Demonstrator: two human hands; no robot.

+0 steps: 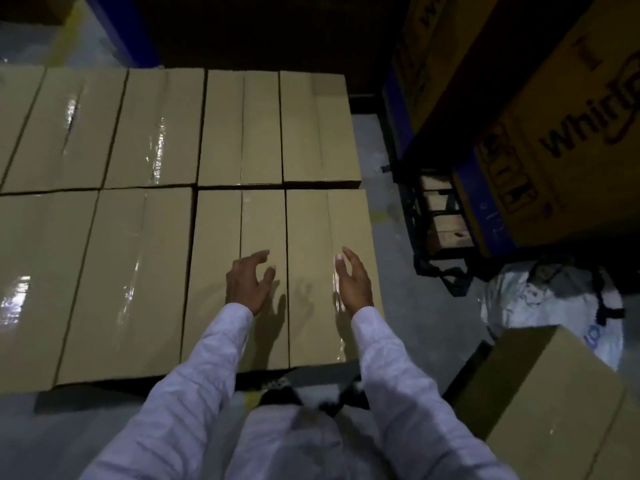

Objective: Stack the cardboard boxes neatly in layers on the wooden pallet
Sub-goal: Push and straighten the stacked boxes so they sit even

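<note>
Several taped cardboard boxes lie flat in two rows below me, forming an even layer. The nearest right box (311,237) sits at the layer's front right corner, with a neighbouring box (221,237) to its left. My left hand (249,282) hovers over the seam between these two, fingers spread and loosely bent, holding nothing. My right hand (353,282) hovers above the right box's taped seam, palm turned inward, fingers relaxed and empty. The wooden pallet is hidden under the boxes; only a dark shadowed edge (104,393) shows at the front.
A loose cardboard box (554,403) stands on the floor at my right. Behind it lies a white plastic-wrapped bundle (540,306). Large printed cartons (554,140) are stacked at the right, with a dark metal frame (440,230) at their foot. Grey floor (388,209) runs between.
</note>
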